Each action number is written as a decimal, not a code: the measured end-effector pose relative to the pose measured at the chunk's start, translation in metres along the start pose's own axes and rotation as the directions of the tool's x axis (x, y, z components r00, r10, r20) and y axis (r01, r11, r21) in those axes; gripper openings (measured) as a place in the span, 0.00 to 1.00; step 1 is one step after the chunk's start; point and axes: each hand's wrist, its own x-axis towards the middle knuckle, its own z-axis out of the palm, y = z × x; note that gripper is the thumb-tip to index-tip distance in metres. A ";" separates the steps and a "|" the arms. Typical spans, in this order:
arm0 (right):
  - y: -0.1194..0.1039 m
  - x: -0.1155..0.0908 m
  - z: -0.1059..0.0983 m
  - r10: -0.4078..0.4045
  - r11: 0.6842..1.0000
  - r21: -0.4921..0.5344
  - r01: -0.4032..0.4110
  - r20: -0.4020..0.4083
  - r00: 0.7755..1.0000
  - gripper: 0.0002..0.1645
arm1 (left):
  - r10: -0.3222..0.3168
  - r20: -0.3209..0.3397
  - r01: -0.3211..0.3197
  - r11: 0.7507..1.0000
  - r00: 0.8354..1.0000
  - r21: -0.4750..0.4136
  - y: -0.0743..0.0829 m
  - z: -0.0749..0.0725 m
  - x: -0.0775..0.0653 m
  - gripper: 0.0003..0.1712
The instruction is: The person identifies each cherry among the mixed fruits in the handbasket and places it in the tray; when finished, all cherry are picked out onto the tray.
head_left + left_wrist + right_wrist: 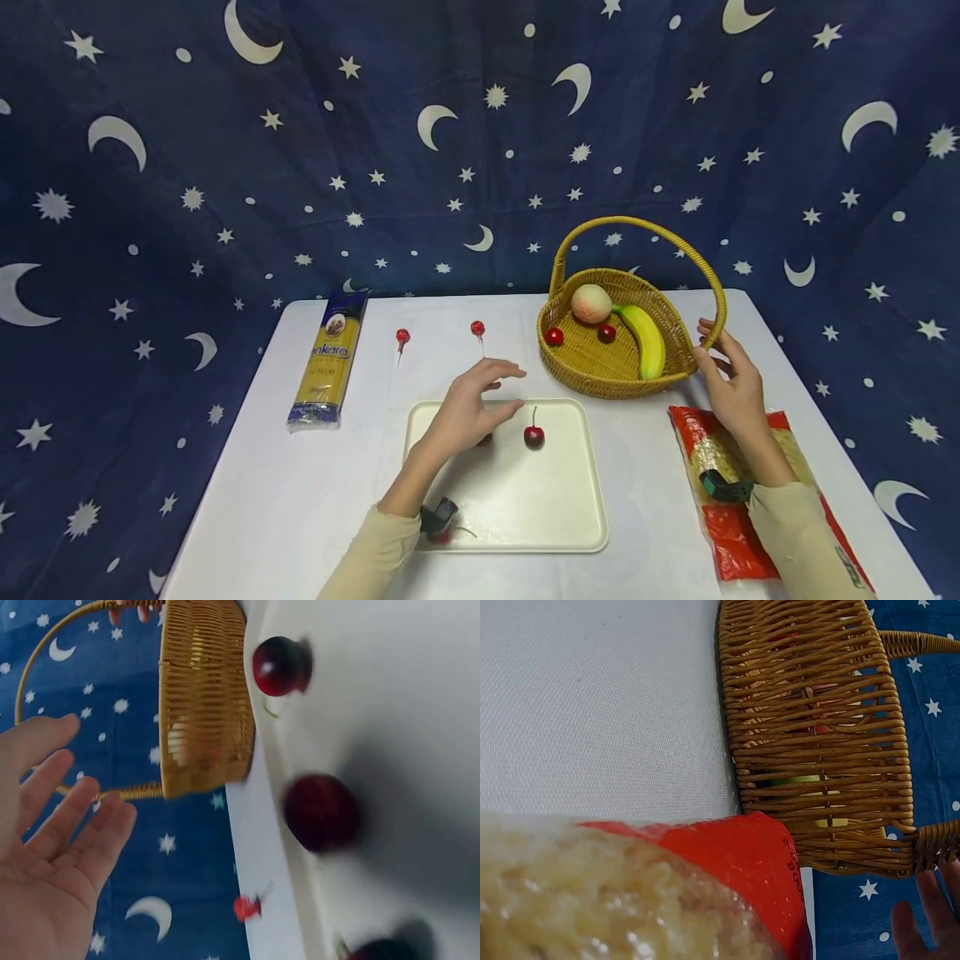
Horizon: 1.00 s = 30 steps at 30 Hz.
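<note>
My left hand (476, 408) hovers over the cream tray (525, 537), fingers loosely bent and nothing between them. A dark red cherry (534, 437) with its stem lies on the tray just right of the thumb. A second cherry (322, 814) is mostly hidden under the hand in the head view; a third cherry (441, 537) sits by the left wrist. At the right, my right hand (733, 383) grips the wicker basket (592, 385) where its handle meets the rim. Inside the basket are a peach (591, 304), a banana (647, 342) and two cherries (606, 333).
A red-ended bag of pasta (723, 533) lies under the right forearm. Over at the left is a yellow and blue spaghetti packet (324, 367). Two red lollipops (402, 336) lie behind the tray. A dark blue star-and-moon cloth (390, 100) hangs behind the white table.
</note>
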 end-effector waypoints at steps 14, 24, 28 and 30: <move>0.001 -0.001 -0.001 -0.016 1.000 0.003 0.016 0.000 1.000 0.29 | 0.004 0.171 -0.030 0.989 0.985 0.145 0.002 0.054 0.128 0.24; 0.003 -0.001 0.001 -0.042 0.999 0.024 0.042 0.000 0.999 0.29 | -0.178 0.218 0.023 0.822 0.959 0.569 0.000 0.089 0.163 0.19; 0.004 -0.001 -0.002 -0.048 0.998 0.027 0.049 -0.010 0.999 0.30 | -0.238 0.254 -0.011 0.709 0.937 0.705 0.007 0.099 0.170 0.12; 0.004 0.000 -0.003 -0.051 0.998 0.024 0.051 -0.009 0.999 0.30 | -0.278 0.268 -0.016 0.667 0.923 0.745 0.010 0.102 0.171 0.11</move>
